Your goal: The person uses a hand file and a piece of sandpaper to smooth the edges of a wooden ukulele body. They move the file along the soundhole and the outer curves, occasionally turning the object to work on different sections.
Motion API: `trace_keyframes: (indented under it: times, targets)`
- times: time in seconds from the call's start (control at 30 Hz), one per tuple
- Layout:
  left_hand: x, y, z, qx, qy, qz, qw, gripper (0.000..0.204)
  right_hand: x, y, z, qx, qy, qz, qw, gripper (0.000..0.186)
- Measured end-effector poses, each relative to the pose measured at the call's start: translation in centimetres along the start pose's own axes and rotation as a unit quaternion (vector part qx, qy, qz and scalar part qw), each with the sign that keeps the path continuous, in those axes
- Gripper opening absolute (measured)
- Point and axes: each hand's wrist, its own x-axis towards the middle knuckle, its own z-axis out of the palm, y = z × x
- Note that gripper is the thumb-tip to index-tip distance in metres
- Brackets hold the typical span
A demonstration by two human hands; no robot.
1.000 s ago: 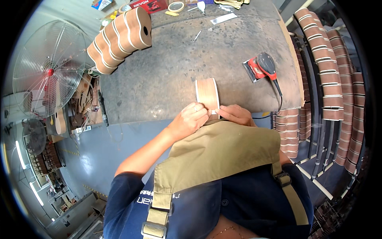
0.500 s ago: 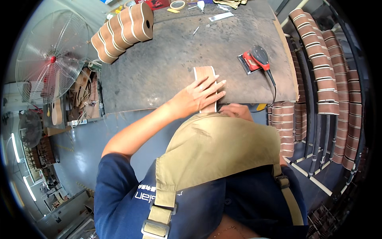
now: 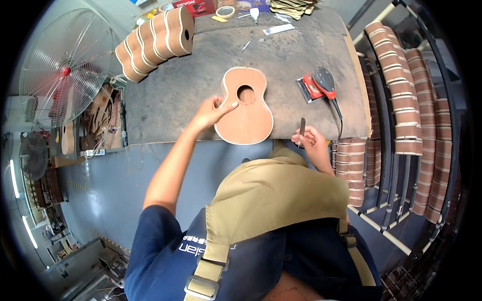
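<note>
A small wooden ukulele body (image 3: 244, 120) lies face up at the table's front edge, its round sound hole showing and pale binding running along its rim. My left hand (image 3: 210, 111) grips it at the left waist, thumb on the top face and fingers at the side. Off to the right, by the table edge, my right hand (image 3: 312, 140) pinches a narrow, dark, flat tool (image 3: 302, 126) that stands upright. It looks like a file or a blade; its lower end is hidden by my fingers.
A red and grey power sander (image 3: 317, 84) sits on the worktable (image 3: 175, 100), its cord hanging off the front. Several joined ukulele bodies (image 3: 155, 42) stand at the far left. A tape roll (image 3: 225, 11) lies behind. Racks of bodies (image 3: 396, 85) line the right; a fan (image 3: 67, 74) stands left.
The ukulele body has turned from on edge to face up. My left hand has shifted left to its waist. My right hand has come away from it, the dark tool now visible.
</note>
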Motion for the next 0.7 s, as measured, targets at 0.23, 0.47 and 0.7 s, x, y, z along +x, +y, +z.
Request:
trace_keyframes:
  times: [0.23,0.47,0.7]
  targets:
    - [0.5,-1.9,6.7,0.160,0.235,0.023,0.958,0.100,8.8,1.5,0.0,-0.226,-0.022,-0.077,0.971,0.014]
    - [7.1,-1.9,4.2,0.224,0.190,0.156,0.943,0.080,24.8,1.0,5.4,-0.055,-0.146,-0.142,0.977,0.023]
    - [7.8,-1.3,4.3,0.165,0.177,0.145,0.959,0.071,33.1,1.5,9.9,-0.151,-0.271,-0.228,0.923,0.019]
